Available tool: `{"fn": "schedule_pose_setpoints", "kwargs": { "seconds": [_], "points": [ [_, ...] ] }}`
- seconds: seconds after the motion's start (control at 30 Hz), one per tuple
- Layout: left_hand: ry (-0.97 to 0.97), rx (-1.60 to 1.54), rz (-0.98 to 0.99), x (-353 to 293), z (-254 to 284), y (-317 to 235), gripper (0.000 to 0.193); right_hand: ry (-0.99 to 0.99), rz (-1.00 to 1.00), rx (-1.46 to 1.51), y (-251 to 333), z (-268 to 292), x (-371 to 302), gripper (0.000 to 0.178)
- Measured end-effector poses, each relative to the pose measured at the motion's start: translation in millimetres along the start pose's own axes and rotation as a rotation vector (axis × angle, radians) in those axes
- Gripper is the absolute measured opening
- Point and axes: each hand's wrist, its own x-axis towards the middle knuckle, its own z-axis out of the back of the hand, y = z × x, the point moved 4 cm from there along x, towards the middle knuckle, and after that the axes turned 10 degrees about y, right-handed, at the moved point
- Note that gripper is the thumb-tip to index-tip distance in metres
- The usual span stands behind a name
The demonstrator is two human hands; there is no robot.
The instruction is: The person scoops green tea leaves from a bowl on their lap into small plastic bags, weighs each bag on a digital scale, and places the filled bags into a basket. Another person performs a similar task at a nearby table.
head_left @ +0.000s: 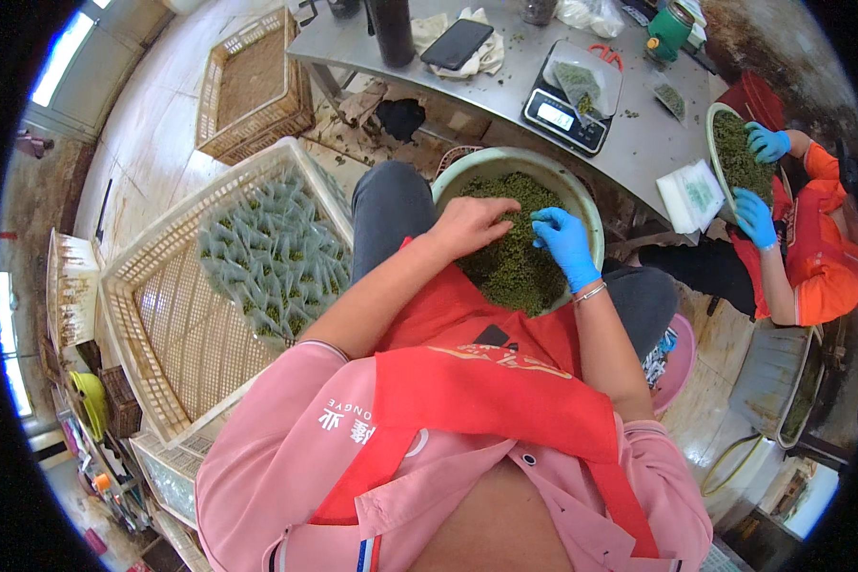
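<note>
A pale green basin (596,224) full of small green bead-like pieces (515,276), perhaps sprigs of a plant, rests between my knees. Over its left side reaches my bare left hand (477,225), fingers stretched out with a gap between them, close above the green pieces. My right hand (566,244), in a blue glove, is over the basin's right side. Its fingers are bent and pressed together, and whatever they may pinch is too small to make out. The two hands are apart, fingertips facing each other.
Left of me, a cream plastic crate (153,324) holds several clear bags (276,253) of green pieces. Ahead, a metal table (486,95) bears a scale (567,114), phone (458,45) and red scissors (605,55). At right, a blue-gloved person holds another basin (720,162).
</note>
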Motion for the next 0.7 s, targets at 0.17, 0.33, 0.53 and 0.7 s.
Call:
{"fn": "schedule_pose_setpoints", "kwargs": {
  "seconds": [0.17, 0.33, 0.53, 0.7],
  "points": [
    [-0.033, -0.093, 0.168, -3.8, -14.5, 28.0, 0.025, -0.53, 0.616, -0.725, 101.0, 37.0, 24.9, 0.047],
    [-0.025, -0.114, 0.184, -4.5, -11.2, 26.0, 0.023, -0.486, 0.091, -0.941, 128.2, 62.4, 91.8, 0.058],
    [-0.013, -0.129, 0.173, -2.2, -11.1, 24.2, 0.022, -0.649, 0.419, -0.801, 103.6, 75.6, 97.2, 0.027],
    [-0.205, -0.271, 0.094, 7.7, -0.1, 8.9, 0.035, -0.447, 0.403, -0.162, 81.8, 56.4, 50.7, 0.016]
  ]
}}
